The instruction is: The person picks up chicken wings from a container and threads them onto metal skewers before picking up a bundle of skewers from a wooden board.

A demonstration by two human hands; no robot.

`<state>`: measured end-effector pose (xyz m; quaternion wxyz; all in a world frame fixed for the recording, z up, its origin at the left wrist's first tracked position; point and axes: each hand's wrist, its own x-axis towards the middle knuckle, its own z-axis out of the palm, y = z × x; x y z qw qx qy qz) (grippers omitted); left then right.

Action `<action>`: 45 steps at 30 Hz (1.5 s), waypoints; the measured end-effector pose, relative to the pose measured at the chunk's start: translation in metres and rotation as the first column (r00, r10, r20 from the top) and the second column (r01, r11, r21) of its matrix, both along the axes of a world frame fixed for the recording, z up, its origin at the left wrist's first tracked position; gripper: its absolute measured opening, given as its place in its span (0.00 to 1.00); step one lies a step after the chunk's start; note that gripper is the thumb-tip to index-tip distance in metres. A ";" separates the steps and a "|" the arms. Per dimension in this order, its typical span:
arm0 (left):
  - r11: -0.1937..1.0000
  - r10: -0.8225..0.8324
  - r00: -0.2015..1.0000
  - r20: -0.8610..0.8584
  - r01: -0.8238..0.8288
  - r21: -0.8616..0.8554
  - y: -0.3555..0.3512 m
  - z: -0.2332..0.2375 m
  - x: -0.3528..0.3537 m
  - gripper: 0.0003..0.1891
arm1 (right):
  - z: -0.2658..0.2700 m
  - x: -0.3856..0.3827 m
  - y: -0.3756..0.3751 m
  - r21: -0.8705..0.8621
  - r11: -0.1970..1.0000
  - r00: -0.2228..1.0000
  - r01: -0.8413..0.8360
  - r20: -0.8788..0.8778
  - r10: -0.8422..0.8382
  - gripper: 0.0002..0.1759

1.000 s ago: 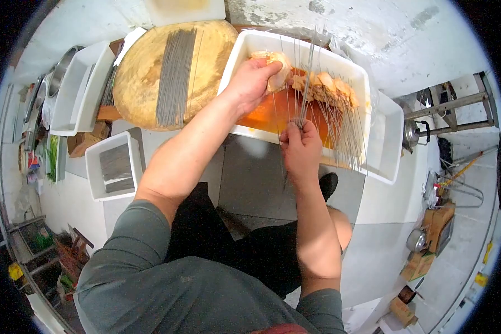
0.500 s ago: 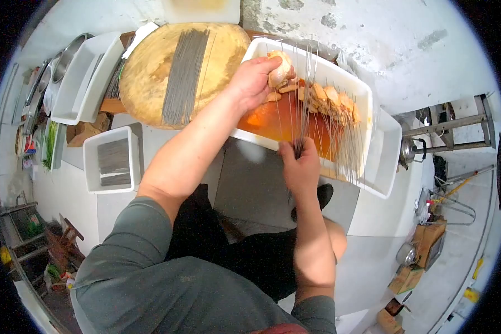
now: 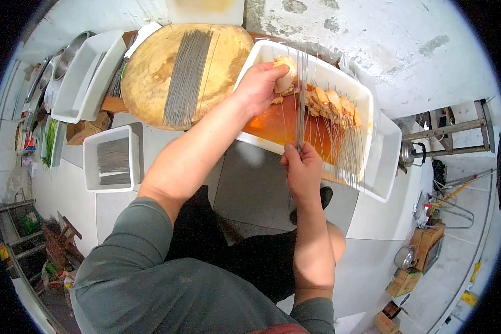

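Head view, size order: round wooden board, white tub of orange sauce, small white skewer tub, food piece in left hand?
1-2. Round wooden board, white tub of orange sauce: look alike.
3. Small white skewer tub.
4. Food piece in left hand.

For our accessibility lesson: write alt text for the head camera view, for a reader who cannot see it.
Seen from above, the left hand holds a piece of food against the bunch of skewers gripped in the right hand, over a white tray of orange sauce and loaded skewers. Spare skewers lie on a round wooden board beside it.
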<state>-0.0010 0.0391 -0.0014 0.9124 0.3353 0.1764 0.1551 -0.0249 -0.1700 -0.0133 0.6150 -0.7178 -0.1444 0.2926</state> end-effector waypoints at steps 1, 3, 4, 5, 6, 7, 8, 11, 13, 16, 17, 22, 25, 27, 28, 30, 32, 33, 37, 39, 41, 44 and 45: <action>1.000 -0.002 1.000 -0.003 0.002 0.003 -0.002 0.003 -0.001 0.10 | 0.000 0.000 0.000 0.003 1.000 1.000 0.002 -0.009 -0.002 0.07; 1.000 0.011 1.000 -0.030 -0.010 0.024 -0.004 0.004 -0.002 0.10 | 0.001 -0.001 0.001 0.008 1.000 1.000 0.006 -0.030 -0.005 0.07; 0.999 0.018 0.999 -0.042 -0.016 0.035 -0.005 0.005 -0.002 0.10 | 0.000 -0.001 0.002 0.022 1.000 0.999 0.010 -0.045 -0.009 0.07; 0.999 0.021 0.999 -0.046 -0.019 0.033 -0.005 0.005 -0.002 0.09 | -0.001 -0.001 0.003 0.036 0.999 0.998 0.015 -0.061 -0.013 0.07; 0.999 0.024 0.998 -0.050 -0.022 0.031 -0.005 0.005 -0.002 0.09 | -0.002 -0.002 0.004 0.050 0.999 0.997 0.020 -0.077 -0.016 0.07; 0.999 0.027 0.998 -0.054 -0.025 0.029 -0.006 0.005 -0.002 0.09 | -0.002 -0.002 0.004 0.052 0.998 0.997 0.022 -0.078 -0.018 0.07; 0.999 0.028 0.999 -0.045 -0.027 0.033 -0.006 0.004 -0.002 0.09 | -0.002 -0.003 0.005 0.053 0.998 0.997 0.024 -0.080 -0.020 0.07; 0.999 0.026 0.999 -0.022 -0.025 0.038 -0.007 0.003 -0.001 0.09 | 0.000 -0.005 0.006 0.069 0.997 0.995 0.037 -0.092 -0.031 0.07; 0.999 0.017 1.000 -0.010 -0.017 0.033 -0.011 0.010 -0.003 0.09 | 0.001 -0.005 0.006 0.077 0.996 0.995 0.039 -0.098 -0.031 0.07; 0.999 -0.008 1.000 -0.023 0.009 0.043 -0.010 0.003 -0.001 0.09 | 0.000 -0.004 0.006 0.074 0.997 0.996 0.014 -0.094 -0.007 0.07; 0.999 -0.021 0.999 -0.028 0.023 0.043 -0.008 -0.001 0.000 0.10 | 0.002 -0.004 0.006 0.069 0.998 0.996 -0.002 -0.089 0.008 0.07; 0.999 -0.036 0.995 -0.094 0.039 0.031 0.005 -0.008 0.001 0.12 | 0.008 -0.002 0.005 0.039 0.999 0.999 -0.004 -0.044 0.005 0.09; 0.996 -0.063 0.987 -0.151 0.072 0.058 0.011 -0.007 -0.001 0.12 | 0.007 0.001 0.000 0.009 1.000 1.000 0.022 0.018 -0.022 0.11; 0.993 -0.077 0.985 -0.151 0.089 0.077 0.013 -0.010 0.001 0.11 | 0.002 0.003 -0.004 -0.048 0.998 0.995 0.038 0.096 -0.033 0.12; 0.994 -0.067 0.985 -0.159 0.081 0.079 0.012 -0.015 0.003 0.12 | 0.000 0.003 -0.005 -0.048 0.998 0.993 0.047 0.107 -0.041 0.11; 0.995 -0.047 0.984 -0.174 0.063 0.084 0.010 -0.021 0.006 0.12 | -0.003 0.003 -0.007 -0.048 0.997 0.990 0.064 0.130 -0.057 0.09; 0.991 -0.062 0.980 -0.189 0.083 0.105 0.011 -0.027 0.009 0.12 | -0.003 0.005 -0.012 -0.049 0.994 0.995 0.093 0.031 -0.092 0.08; 0.989 -0.069 0.978 -0.195 0.093 0.115 0.009 -0.023 0.009 0.12 | -0.002 0.006 -0.015 -0.051 0.993 0.994 0.107 -0.018 -0.108 0.08; 0.973 -0.080 0.969 -0.234 0.127 0.194 0.003 -0.015 0.005 0.13 | 0.004 0.008 -0.021 -0.017 0.995 0.993 0.097 -0.065 -0.098 0.07; 0.955 -0.075 0.955 -0.288 0.151 0.254 0.007 -0.023 0.007 0.15 | 0.003 0.009 -0.026 -0.015 0.999 0.997 0.046 -0.061 -0.046 0.07; 0.957 -0.086 0.953 -0.291 0.160 0.241 0.009 -0.027 0.008 0.15 | 0.007 0.006 -0.028 0.006 0.999 0.996 0.040 -0.080 -0.040 0.08; 0.950 -0.130 0.947 -0.293 0.203 0.236 0.008 -0.023 0.004 0.13 | 0.009 0.002 -0.033 0.045 0.998 0.994 0.033 -0.102 -0.028 0.08; 0.945 -0.167 0.942 -0.290 0.236 0.225 0.008 -0.020 0.002 0.12 | 0.010 0.002 -0.035 0.058 0.998 0.994 0.031 -0.108 -0.025 0.08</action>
